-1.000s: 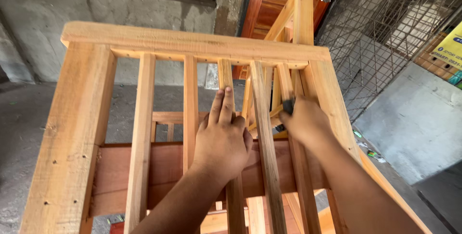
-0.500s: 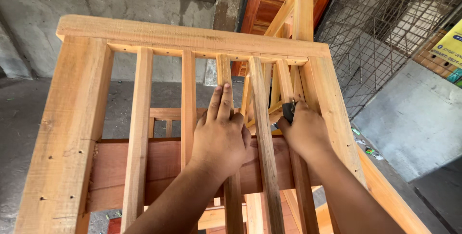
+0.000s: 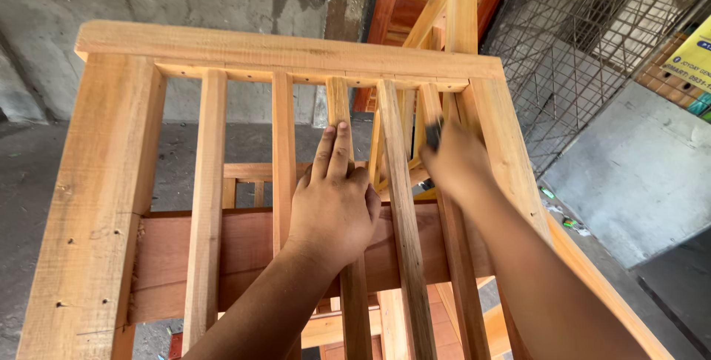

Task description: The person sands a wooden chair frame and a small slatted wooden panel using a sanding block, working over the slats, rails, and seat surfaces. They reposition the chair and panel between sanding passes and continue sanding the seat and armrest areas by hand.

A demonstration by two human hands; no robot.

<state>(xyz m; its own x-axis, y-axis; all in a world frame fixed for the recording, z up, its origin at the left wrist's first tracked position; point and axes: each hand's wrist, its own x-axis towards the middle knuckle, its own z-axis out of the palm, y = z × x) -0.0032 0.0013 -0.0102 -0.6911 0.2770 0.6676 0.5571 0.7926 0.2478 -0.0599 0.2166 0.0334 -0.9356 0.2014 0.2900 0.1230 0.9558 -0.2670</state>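
Left hand (image 3: 333, 208): flat, fingers together, pressed on a slat (image 3: 339, 112) of the wooden frame (image 3: 111, 182). Right hand (image 3: 459, 160): closed around a small dark block (image 3: 433, 134) against the adjacent slat (image 3: 428, 104). Wire mesh (image 3: 592, 41) behind.

Left hand (image 3: 333, 208): palm down, fingers straight and close together pointing away, thumb tucked at the side, forearm entering from below. Right hand (image 3: 455, 160): blurred, fingers curled closed, back of hand up, forearm extended from lower right.
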